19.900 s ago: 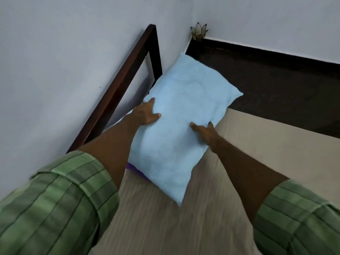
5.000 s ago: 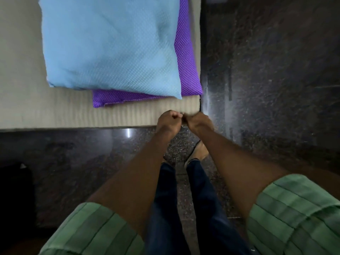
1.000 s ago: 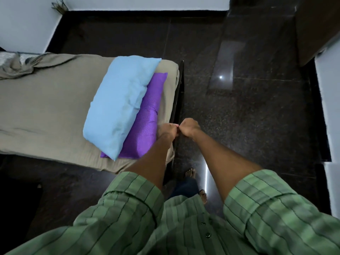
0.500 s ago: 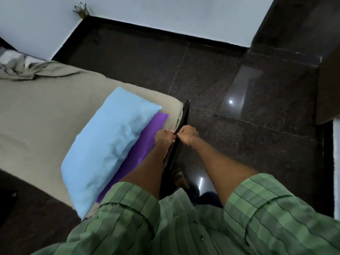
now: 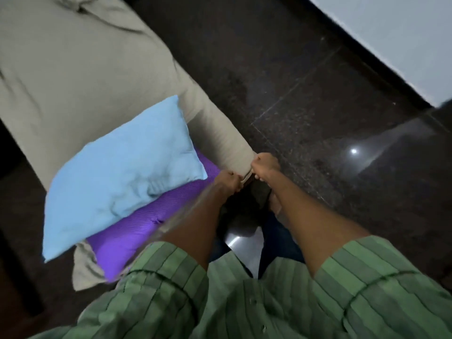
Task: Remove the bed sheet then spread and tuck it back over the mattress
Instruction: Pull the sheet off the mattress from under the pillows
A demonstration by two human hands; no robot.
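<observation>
Dark floor point(image 5: 305, 99); sheet corner point(image 5: 245, 176) (beige) pinched between both hands' fingers point(image 5: 232, 178).

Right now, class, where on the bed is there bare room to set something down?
Bare bed sheet lies beyond the blue pillow, up to its bunched far end. The near corner is crowded: blue pillow on purple pillow, left hand and right hand gripping the sheet.

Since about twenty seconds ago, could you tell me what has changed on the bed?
The hands have let go of the blue pillow; left hand and right hand now grip the sheet at the bed's corner. The blue pillow still lies on the purple pillow, though at the near end.
</observation>
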